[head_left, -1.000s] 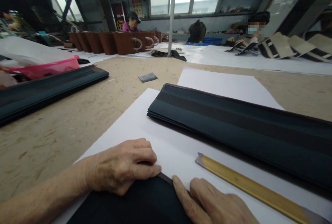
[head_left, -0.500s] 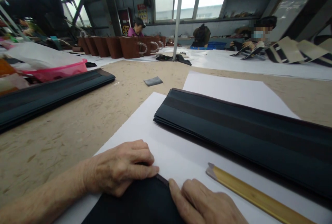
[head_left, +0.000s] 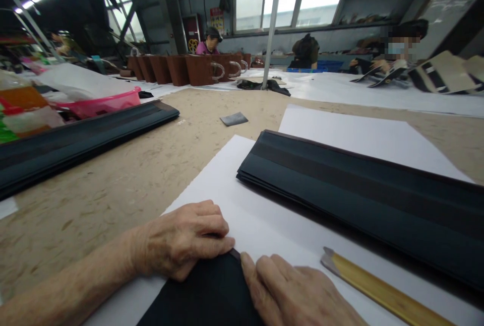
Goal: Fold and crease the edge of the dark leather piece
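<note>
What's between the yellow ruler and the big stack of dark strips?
Only bare white paper lies between the ruler and the dark stack, seen in the head view.

two hands (head_left: 185,243), two dark strip stacks (head_left: 363,195), one ruler (head_left: 378,290), two white sheets (head_left: 363,134)

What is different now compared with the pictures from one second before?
The right hand slid left along the dark sheet until its forefinger nearly meets the left hand. The left hand still presses the sheet's corner. Ruler and dark stack lie as before; only the camera shifted.
</note>
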`<state>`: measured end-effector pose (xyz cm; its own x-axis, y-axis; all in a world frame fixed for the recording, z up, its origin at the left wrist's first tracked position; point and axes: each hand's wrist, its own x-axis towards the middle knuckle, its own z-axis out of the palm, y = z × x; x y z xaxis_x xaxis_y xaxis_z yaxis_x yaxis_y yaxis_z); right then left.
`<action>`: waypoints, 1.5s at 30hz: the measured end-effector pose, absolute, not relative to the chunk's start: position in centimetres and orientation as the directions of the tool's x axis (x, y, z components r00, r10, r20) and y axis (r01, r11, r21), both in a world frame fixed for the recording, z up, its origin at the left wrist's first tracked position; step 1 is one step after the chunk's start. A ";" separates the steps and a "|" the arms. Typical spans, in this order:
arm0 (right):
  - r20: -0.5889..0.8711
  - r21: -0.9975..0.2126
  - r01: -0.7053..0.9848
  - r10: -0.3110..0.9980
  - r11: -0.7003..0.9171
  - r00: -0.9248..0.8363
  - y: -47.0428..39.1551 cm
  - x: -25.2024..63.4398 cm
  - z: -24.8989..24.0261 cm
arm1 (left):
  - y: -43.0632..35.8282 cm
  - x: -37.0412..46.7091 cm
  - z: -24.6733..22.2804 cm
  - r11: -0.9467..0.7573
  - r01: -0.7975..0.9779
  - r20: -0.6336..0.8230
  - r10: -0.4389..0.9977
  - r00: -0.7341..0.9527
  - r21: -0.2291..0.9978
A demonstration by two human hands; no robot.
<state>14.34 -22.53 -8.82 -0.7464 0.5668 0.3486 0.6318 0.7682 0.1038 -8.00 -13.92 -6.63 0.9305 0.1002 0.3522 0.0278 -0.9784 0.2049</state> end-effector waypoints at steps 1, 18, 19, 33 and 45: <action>0.339 0.087 0.630 0.571 0.772 -0.747 -22.3 13.9 -9.0 | -14.0 -8.0 -6.6 -0.982 0.026 0.351 0.092 0.932 0.188; 0.349 0.001 0.643 0.603 0.766 -0.718 -21.1 13.6 -11.0 | -13.4 -9.7 -6.2 -0.968 0.093 0.410 0.184 0.893 0.232; 0.340 -0.004 0.651 0.613 0.759 -0.713 -20.9 13.6 -10.8 | -13.4 -9.7 -6.2 -0.973 0.091 0.408 0.174 0.896 0.214; 0.515 0.017 0.637 0.540 0.770 -0.666 -19.6 11.5 -11.3 | -14.0 -10.7 -4.7 -0.922 0.196 0.501 0.350 0.792 0.334; 0.397 0.117 0.620 0.536 0.776 -0.745 -19.2 11.7 -10.8 | -19.9 -9.9 -9.0 -0.877 0.471 0.606 0.427 0.671 0.096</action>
<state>11.69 -19.16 -10.84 -0.7454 0.5358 0.3967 0.6200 0.7759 0.1171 -9.89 -19.85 -9.02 0.6710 0.4266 0.6064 0.4708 -0.8770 0.0961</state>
